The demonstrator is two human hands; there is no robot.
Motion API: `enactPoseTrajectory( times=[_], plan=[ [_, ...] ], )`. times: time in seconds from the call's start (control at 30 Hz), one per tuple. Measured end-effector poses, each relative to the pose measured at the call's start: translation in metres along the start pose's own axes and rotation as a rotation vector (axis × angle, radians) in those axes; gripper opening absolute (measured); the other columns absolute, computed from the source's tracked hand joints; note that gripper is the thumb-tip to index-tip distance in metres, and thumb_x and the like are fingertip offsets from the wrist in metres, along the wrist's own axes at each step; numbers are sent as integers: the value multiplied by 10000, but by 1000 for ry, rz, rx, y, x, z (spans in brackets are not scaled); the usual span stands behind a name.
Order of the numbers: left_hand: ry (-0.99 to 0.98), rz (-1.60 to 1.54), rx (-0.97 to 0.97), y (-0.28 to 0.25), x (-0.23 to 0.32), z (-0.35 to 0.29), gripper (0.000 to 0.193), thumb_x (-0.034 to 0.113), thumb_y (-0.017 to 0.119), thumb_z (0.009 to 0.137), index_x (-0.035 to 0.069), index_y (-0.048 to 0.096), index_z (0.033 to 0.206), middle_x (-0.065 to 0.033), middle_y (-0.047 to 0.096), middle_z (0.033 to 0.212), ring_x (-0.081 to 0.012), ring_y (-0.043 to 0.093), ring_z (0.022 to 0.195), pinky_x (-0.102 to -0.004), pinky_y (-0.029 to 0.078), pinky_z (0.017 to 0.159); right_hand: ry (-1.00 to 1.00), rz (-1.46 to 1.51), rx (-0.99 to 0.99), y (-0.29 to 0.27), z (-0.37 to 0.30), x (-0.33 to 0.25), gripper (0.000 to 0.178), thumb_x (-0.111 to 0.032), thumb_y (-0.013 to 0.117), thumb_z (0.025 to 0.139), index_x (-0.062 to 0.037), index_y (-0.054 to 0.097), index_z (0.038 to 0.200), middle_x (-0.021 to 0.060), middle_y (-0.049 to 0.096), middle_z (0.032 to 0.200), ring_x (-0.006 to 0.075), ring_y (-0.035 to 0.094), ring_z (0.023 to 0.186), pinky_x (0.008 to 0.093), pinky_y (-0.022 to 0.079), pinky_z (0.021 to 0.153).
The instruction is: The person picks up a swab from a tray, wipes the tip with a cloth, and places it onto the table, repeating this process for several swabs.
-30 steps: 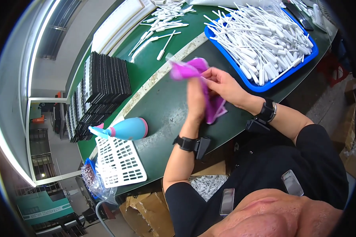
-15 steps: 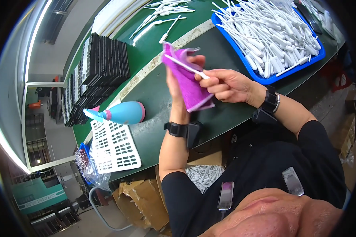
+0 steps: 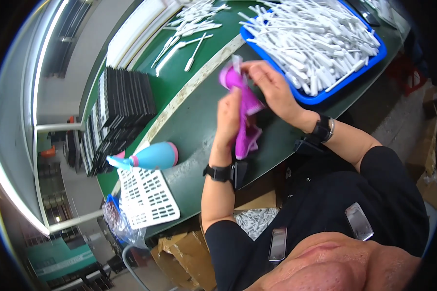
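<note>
A purple cloth [image 3: 248, 99] with a pale edge is bunched in my left hand [image 3: 229, 114], whose fingers are closed around it. The cloth's lower end hangs below that hand over the green tabletop. My right hand [image 3: 275, 92] is at the upper end of the cloth, its fingertips drawn together beside a blurred whitish bit. Whether that bit is a white plastic stick or the cloth's edge I cannot tell. Just beyond my right hand is a blue tray [image 3: 311, 100] heaped with white plastic sticks [image 3: 320, 46] that have a wide end.
Loose white sticks [image 3: 194, 22] lie at the far side. Black trays [image 3: 124, 99] are stacked at left. A light-blue spray bottle [image 3: 155, 156] lies by a white perforated basket [image 3: 150, 199]. Below the table edge are cardboard boxes [image 3: 187, 257] and more white pieces [image 3: 256, 220].
My right hand has moved from the stick's near end to the cloth's upper end. My left hand has turned and shifted slightly right and nearer, and the stick no longer shows clearly.
</note>
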State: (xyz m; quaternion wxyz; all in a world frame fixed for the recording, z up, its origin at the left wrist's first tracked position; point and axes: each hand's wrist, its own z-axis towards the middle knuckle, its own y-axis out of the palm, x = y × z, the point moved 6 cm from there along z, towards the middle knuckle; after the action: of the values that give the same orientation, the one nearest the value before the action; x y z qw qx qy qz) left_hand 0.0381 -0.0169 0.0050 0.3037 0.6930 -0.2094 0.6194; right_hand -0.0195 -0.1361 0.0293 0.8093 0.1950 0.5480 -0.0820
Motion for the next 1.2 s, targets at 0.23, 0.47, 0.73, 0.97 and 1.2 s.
enactPoseTrajectory(
  times=[0.23, 0.47, 0.73, 0.97, 1.2],
  plan=[
    [-305, -147, -81, 28, 4, -25, 284, 287, 482, 979, 22, 550, 902, -8, 505, 595, -115, 508, 483, -263, 461, 464, -107, -1, 147, -14, 4, -13, 228, -180, 466, 987, -19, 623, 1022, 26, 558, 954, 98, 522, 914, 240, 403, 861],
    [-124, -82, -130, 33, 13, -23, 323, 325, 450, 988, 12, 530, 989, -46, 534, 651, -131, 523, 487, -260, 471, 460, -88, 141, 191, -23, -7, -43, 164, -154, 471, 982, -33, 577, 1015, 17, 583, 928, 83, 536, 874, 222, 425, 807],
    [-113, -214, 103, 27, 1, -17, 493, 468, 389, 981, 7, 527, 1090, -57, 567, 723, -136, 550, 532, -276, 478, 498, -233, -143, -48, -4, -29, -53, 124, -116, 547, 917, -36, 566, 1010, 57, 602, 895, 176, 592, 841, 284, 476, 727],
    [160, 103, 420, -18, -25, -20, 473, 429, 410, 986, -1, 591, 1060, -1, 553, 659, -132, 515, 529, -284, 474, 577, -749, -550, -328, 17, -58, -64, 213, -71, 592, 842, -46, 575, 1053, 84, 620, 963, 289, 606, 908, 354, 495, 759],
    [464, 622, 203, 46, 21, -33, 470, 365, 397, 1006, 34, 538, 704, 28, 468, 551, -80, 430, 507, -265, 350, 487, -138, -237, -150, -45, -16, -117, 114, -86, 599, 890, -10, 613, 973, 57, 657, 960, 148, 622, 850, 280, 507, 699]
  ],
)
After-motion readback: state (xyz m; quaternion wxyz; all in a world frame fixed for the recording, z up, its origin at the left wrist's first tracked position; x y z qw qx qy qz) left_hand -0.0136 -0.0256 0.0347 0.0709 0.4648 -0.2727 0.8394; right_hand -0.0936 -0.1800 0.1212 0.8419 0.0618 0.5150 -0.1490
